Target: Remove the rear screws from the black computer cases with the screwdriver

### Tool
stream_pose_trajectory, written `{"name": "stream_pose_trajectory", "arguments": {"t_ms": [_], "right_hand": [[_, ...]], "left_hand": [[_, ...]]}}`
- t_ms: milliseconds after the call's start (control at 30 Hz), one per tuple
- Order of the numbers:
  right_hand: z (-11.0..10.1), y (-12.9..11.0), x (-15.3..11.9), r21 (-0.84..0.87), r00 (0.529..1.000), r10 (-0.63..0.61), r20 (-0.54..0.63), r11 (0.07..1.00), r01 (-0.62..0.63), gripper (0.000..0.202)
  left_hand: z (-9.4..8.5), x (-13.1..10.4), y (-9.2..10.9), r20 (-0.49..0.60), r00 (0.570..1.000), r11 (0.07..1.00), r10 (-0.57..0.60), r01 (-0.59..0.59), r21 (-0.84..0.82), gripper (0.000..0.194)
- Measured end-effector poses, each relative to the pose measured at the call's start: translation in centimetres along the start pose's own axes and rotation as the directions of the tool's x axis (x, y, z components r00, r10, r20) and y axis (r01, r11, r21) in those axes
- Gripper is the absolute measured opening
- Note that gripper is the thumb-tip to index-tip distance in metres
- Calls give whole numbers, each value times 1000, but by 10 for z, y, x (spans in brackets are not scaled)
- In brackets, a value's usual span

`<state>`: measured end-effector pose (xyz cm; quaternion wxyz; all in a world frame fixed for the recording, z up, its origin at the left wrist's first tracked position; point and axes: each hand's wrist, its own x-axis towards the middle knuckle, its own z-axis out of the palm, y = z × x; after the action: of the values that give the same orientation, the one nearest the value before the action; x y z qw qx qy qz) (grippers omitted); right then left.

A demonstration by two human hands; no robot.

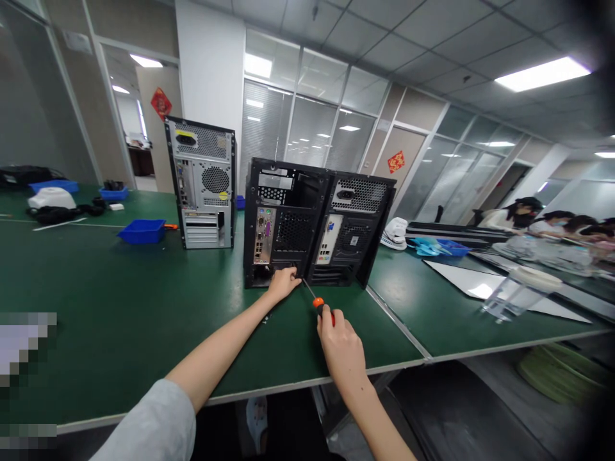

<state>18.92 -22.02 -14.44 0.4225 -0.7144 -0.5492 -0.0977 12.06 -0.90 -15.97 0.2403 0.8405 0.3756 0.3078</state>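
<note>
A black computer case (293,230) stands on the green table with its rear panel, ports and vents towards me. My left hand (284,283) is at its lower edge, fingers bent and closed at the bottom right corner; whatever they pinch is hidden. My right hand (342,342) is wrapped around the handle of an orange, red and black screwdriver (318,302). The shaft points up and left, its tip close to my left fingertips at the case's bottom. Directly right of this case, a second black computer case (353,221) also shows its rear.
A silver computer case (206,186) stands behind on the left, near a blue tray (143,231). Small dark bits (266,318) lie before my left wrist. To the right are a clear plastic jar (516,294), a white panel (461,282) and blue gloves (425,246). Several people sit farther right.
</note>
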Motion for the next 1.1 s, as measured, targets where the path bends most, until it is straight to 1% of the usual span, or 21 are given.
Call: {"name": "stream_pose_trajectory", "arguments": {"t_ms": [167,467,767,933,1100], "right_hand": [[2,-6,0,13,1000,10,-24,1000,-10,17],[7,-11,0,-83,997,-5,-77,997,-2,18],[8,-12,1,-301,993,-70,-94,953,39,23],[8,-13,1,-441,989,-126,-82,894,77,25],[8,-15,1,-549,977,-195,-82,827,119,22]], "left_hand": [[-1,-1,2,3,1000,1000,-1,1,4,9],[1,0,1,1,1000,1000,-15,15,9,7],[0,0,2,2,1000,1000,-16,16,9,7],[0,0,2,3,1000,1000,-13,13,13,7],[0,0,2,1,1000,1000,-13,13,12,7]]}}
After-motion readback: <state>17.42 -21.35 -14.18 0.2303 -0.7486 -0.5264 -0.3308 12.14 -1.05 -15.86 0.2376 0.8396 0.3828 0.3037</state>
